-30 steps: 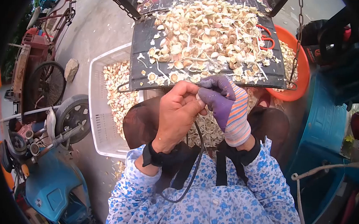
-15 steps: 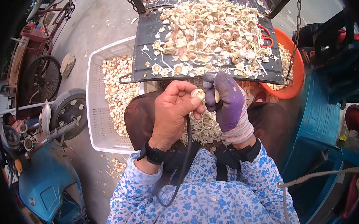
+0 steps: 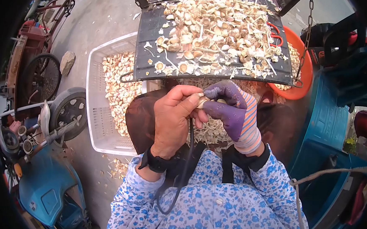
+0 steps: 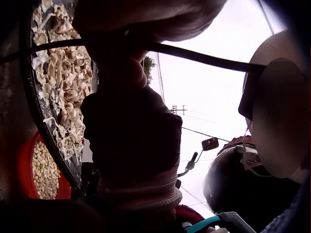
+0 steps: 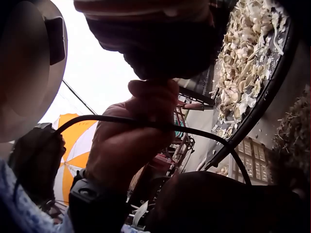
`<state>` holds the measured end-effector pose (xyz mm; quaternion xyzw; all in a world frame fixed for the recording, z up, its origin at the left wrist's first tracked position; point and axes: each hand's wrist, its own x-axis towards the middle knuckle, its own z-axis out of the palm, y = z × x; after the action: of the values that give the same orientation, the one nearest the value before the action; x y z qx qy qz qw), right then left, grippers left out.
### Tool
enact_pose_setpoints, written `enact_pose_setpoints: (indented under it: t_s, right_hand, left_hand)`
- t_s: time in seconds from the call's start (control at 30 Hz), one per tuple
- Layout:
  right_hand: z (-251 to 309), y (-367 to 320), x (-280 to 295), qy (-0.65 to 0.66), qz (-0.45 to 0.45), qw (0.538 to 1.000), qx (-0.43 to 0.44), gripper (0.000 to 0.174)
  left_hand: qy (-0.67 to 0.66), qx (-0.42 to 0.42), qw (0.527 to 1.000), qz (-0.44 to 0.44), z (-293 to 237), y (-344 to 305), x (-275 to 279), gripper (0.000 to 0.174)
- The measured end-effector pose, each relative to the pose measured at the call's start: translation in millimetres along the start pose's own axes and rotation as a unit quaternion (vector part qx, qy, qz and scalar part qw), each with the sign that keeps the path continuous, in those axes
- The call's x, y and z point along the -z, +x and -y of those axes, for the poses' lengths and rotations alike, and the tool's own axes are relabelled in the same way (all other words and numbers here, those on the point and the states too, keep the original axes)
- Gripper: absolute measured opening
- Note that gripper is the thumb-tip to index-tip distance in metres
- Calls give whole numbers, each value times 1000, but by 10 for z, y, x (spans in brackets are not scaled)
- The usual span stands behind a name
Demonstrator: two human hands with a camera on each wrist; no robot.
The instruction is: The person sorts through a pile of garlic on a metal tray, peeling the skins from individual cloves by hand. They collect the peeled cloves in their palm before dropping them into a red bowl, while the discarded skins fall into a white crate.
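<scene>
In the head view the bare left hand [image 3: 172, 118] pinches a pale garlic piece [image 3: 202, 101] between thumb and index finger. The right hand [image 3: 236, 113], in a purple and striped glove, has its thumb and forefinger on the same piece, so the fingertips of both hands meet just below the black board's near edge. Another pale clove [image 3: 221, 101] shows by the gloved fingers. A heap of garlic cloves and husks [image 3: 218, 32] lies on the black board [image 3: 146, 66]. Both wrist views are dark, and what is between the fingers cannot be made out there.
A white crate [image 3: 92, 104] of cloves stands at the left, an orange basin [image 3: 307, 73] of peeled cloves at the right. Red-handled scissors [image 3: 276, 38] lie at the heap's right edge. Husks cover the ground below the hands. A black cable [image 3: 189, 157] hangs by the left wrist.
The hands parted slightly half a second ago, showing a piece in the left and a clove in the gloved hand; now their fingertips are together again. The gloved thumb and forefinger have extended toward the left hand.
</scene>
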<state>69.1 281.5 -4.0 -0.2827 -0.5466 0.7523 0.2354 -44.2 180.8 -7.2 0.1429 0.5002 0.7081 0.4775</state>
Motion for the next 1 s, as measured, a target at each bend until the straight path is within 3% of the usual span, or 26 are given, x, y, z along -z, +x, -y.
enact_pose_setpoints:
  t_s: [0.1, 0.2, 0.3, 0.5, 0.6, 0.7, 0.8, 0.93, 1.0]
  right_hand:
    - [94, -32, -31, -17, 17, 1000, 10, 13]
    - [120, -84, -70, 3, 10, 999, 35, 13]
    - [51, -99, -32, -117, 13, 987, 112, 14]
    - [38, -162, -46, -169, 15, 969, 182, 16]
    - [113, -194, -25, -289, 26, 931, 222, 20]
    - [161, -218, -86, -295, -32, 918, 264, 26]
    - [225, -257, -2, -276, -11, 943, 188, 30]
    - [163, -237, 63, -295, 2, 932, 210, 26]
    - [314, -276, 34, -125, -42, 991, 37, 23]
  left_hand:
    - [-135, 57, 989, 27, -22, -6, 23, 14]
    - [-155, 60, 985, 50, -93, -30, 14, 13]
    - [-75, 36, 995, 61, -74, -80, 22, 12]
    - [-76, 26, 993, 83, -56, -133, 57, 16]
    - [-46, 19, 997, 62, -105, -191, -40, 19]
    - [-40, 15, 996, 75, -67, -197, -13, 21]
    - [-15, 12, 998, 62, -54, -186, -15, 19]
    - [-2, 23, 998, 67, -53, -185, -33, 17]
    - [-22, 42, 995, 84, -58, -171, 11, 17]
